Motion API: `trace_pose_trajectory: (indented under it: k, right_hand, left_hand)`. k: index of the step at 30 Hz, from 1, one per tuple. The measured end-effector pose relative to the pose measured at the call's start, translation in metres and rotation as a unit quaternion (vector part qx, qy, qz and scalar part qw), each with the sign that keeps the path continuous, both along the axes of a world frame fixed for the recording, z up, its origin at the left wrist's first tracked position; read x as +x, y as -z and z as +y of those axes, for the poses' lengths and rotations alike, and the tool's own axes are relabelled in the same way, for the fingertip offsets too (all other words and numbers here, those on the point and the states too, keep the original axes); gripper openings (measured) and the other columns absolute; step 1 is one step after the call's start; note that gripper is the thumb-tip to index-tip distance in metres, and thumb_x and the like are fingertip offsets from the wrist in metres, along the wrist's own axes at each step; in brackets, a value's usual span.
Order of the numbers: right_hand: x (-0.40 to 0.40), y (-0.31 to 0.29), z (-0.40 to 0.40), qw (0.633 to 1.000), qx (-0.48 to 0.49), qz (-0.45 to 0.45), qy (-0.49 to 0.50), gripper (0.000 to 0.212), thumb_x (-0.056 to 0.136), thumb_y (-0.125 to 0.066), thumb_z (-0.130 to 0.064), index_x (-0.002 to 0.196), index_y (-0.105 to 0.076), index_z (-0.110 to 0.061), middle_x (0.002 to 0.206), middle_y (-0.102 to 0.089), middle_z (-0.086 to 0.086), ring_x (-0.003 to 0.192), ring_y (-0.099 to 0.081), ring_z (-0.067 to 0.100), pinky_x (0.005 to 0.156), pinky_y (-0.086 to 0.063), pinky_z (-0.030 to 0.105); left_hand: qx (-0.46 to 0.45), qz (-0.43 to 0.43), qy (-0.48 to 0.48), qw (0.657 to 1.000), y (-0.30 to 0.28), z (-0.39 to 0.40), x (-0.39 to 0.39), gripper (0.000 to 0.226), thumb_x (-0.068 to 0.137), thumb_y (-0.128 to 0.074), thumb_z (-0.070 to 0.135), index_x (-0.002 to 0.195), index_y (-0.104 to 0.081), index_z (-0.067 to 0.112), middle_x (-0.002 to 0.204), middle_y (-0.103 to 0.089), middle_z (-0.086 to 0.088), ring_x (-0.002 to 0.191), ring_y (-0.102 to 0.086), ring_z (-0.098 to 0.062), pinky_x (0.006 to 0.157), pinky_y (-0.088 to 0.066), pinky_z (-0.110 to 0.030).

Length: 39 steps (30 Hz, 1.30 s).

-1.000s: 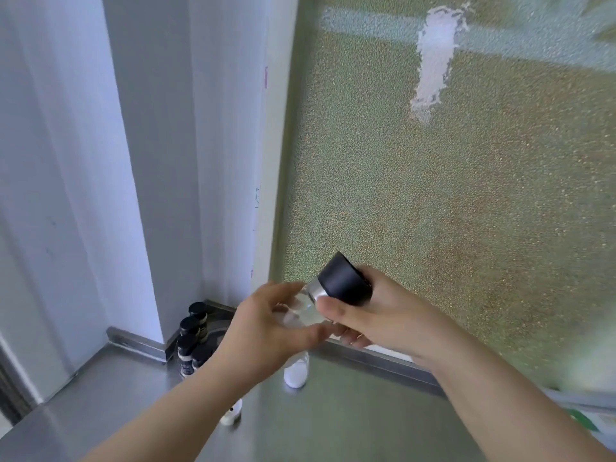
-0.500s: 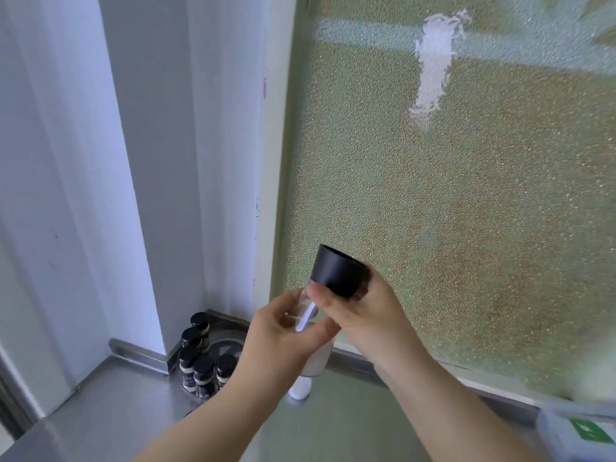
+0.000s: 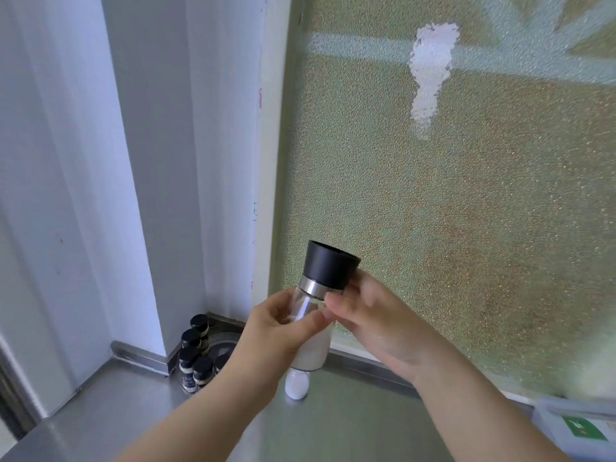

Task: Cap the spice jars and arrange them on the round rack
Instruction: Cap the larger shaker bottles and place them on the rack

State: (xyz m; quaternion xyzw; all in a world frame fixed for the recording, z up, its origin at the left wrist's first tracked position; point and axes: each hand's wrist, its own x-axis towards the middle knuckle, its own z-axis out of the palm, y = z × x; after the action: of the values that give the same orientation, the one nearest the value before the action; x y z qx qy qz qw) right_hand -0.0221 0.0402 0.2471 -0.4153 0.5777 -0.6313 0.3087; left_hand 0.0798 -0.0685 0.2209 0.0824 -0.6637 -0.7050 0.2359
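I hold a clear glass spice jar [image 3: 308, 353] with white powder in its lower half, upright and raised above the counter. My left hand [image 3: 276, 331] grips its glass body. A black cap [image 3: 328, 265] with a silver collar sits on top of the jar, and my right hand [image 3: 373, 323] has its fingertips at the collar just under the cap. Several small black-capped jars [image 3: 195, 356] stand on the round rack [image 3: 223, 345] in the back left corner. My left forearm hides part of the rack.
A small white jar [image 3: 296, 385] stands on the steel counter [image 3: 100, 411] below my hands. A frosted green window [image 3: 466, 195] fills the right. A white wall column [image 3: 100, 161] stands at left. A box with a green label [image 3: 580, 428] sits at lower right.
The jar has gone from tilted to upright and risen a little. The black cap now sits squarely on the jar, and my right fingers have slid down from the cap to its collar.
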Motion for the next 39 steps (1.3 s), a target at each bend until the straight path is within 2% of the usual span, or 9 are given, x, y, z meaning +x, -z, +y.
trace_pose_trajectory:
  k: [7, 11, 15, 21, 23, 28, 32, 35, 39]
  right_hand:
    - [0.001, -0.002, 0.003, 0.995, -0.036, -0.001, 0.095, 0.037, 0.063, -0.074, -0.016, 0.098, -0.067, -0.01, 0.096, -0.071, 0.012, 0.097, -0.065, 0.025, 0.092, -0.046, 0.037]
    - [-0.005, -0.008, 0.011, 0.999, 0.014, 0.014, 0.038, 0.061, 0.053, -0.084, -0.03, 0.102, -0.063, -0.001, 0.097, -0.068, 0.015, 0.095, -0.064, 0.022, 0.089, -0.049, 0.033]
    - [-0.012, -0.015, 0.021, 0.997, -0.039, -0.05, -0.048, 0.071, 0.056, -0.085, -0.028, 0.115, -0.057, -0.002, 0.107, -0.065, 0.011, 0.104, -0.06, 0.023, 0.092, -0.048, 0.029]
    - [0.008, -0.009, 0.007, 0.979, -0.03, 0.085, 0.182, 0.023, 0.069, -0.079, -0.011, 0.086, -0.064, -0.009, 0.072, -0.068, -0.007, 0.068, -0.063, 0.001, 0.063, -0.047, 0.012]
    - [0.007, -0.008, 0.006, 0.973, 0.004, 0.111, 0.2, 0.021, 0.071, -0.078, -0.016, 0.085, -0.064, -0.01, 0.076, -0.069, -0.003, 0.07, -0.063, 0.002, 0.066, -0.048, 0.016]
    - [-0.005, -0.013, 0.018, 0.998, -0.04, -0.044, 0.008, 0.04, 0.073, -0.065, -0.014, 0.112, -0.06, -0.006, 0.101, -0.066, 0.008, 0.098, -0.061, 0.022, 0.09, -0.047, 0.032]
    - [0.007, -0.004, 0.004, 0.989, -0.027, 0.021, 0.146, 0.03, 0.07, -0.075, -0.016, 0.098, -0.064, -0.015, 0.088, -0.071, 0.0, 0.087, -0.067, 0.012, 0.078, -0.052, 0.026]
    - [0.013, 0.002, -0.004, 0.97, 0.018, 0.065, 0.233, 0.022, 0.072, -0.077, -0.022, 0.09, -0.064, -0.021, 0.082, -0.073, -0.007, 0.081, -0.068, 0.006, 0.077, -0.051, 0.029]
    - [-0.001, -0.006, 0.007, 0.999, -0.001, 0.014, 0.041, 0.052, 0.062, -0.081, -0.036, 0.104, -0.064, -0.009, 0.098, -0.067, 0.009, 0.098, -0.063, 0.028, 0.091, -0.046, 0.038]
  left_hand:
    - [-0.023, 0.015, -0.003, 1.0, -0.004, 0.008, -0.005, 0.044, 0.056, -0.075, 0.041, 0.091, -0.066, 0.016, 0.078, -0.065, -0.007, 0.073, -0.056, -0.012, 0.068, -0.046, -0.022]
    - [-0.034, -0.016, 0.009, 0.999, 0.002, 0.007, -0.006, 0.054, 0.051, -0.078, 0.044, 0.095, -0.066, 0.016, 0.092, -0.068, -0.013, 0.081, -0.063, -0.023, 0.076, -0.049, -0.038]
    - [0.002, -0.032, 0.056, 0.998, 0.003, 0.006, -0.006, 0.059, 0.05, -0.078, 0.046, 0.098, -0.064, 0.015, 0.088, -0.065, -0.003, 0.081, -0.061, -0.015, 0.08, -0.045, -0.033]
    - [-0.105, -0.039, 0.002, 0.994, 0.001, 0.007, -0.005, 0.045, 0.06, -0.078, 0.036, 0.099, -0.059, 0.025, 0.096, -0.068, 0.004, 0.09, -0.063, -0.011, 0.08, -0.051, -0.024]
    - [-0.093, -0.032, -0.02, 0.995, 0.001, 0.011, -0.005, 0.033, 0.066, -0.077, 0.031, 0.093, -0.06, 0.022, 0.082, -0.067, 0.016, 0.079, -0.062, -0.002, 0.067, -0.046, -0.011]
    - [0.014, -0.013, 0.101, 0.995, 0.002, 0.004, -0.003, 0.043, 0.065, -0.072, 0.032, 0.103, -0.063, 0.013, 0.097, -0.069, -0.002, 0.091, -0.063, -0.014, 0.079, -0.049, -0.026]
    - [-0.051, -0.004, 0.002, 0.999, 0.003, 0.016, -0.005, 0.034, 0.068, -0.075, 0.026, 0.095, -0.057, 0.018, 0.086, -0.066, 0.006, 0.082, -0.062, -0.005, 0.073, -0.049, -0.019]
    - [-0.069, -0.022, -0.041, 0.997, 0.009, 0.015, -0.006, 0.045, 0.062, -0.074, 0.033, 0.102, -0.056, 0.021, 0.101, -0.066, -0.002, 0.097, -0.063, -0.015, 0.088, -0.052, -0.039]
    - [-0.011, -0.013, 0.093, 0.995, 0.008, 0.0, 0.002, 0.054, 0.063, -0.073, 0.037, 0.107, -0.058, 0.01, 0.107, -0.065, -0.011, 0.1, -0.061, -0.025, 0.09, -0.046, -0.041]
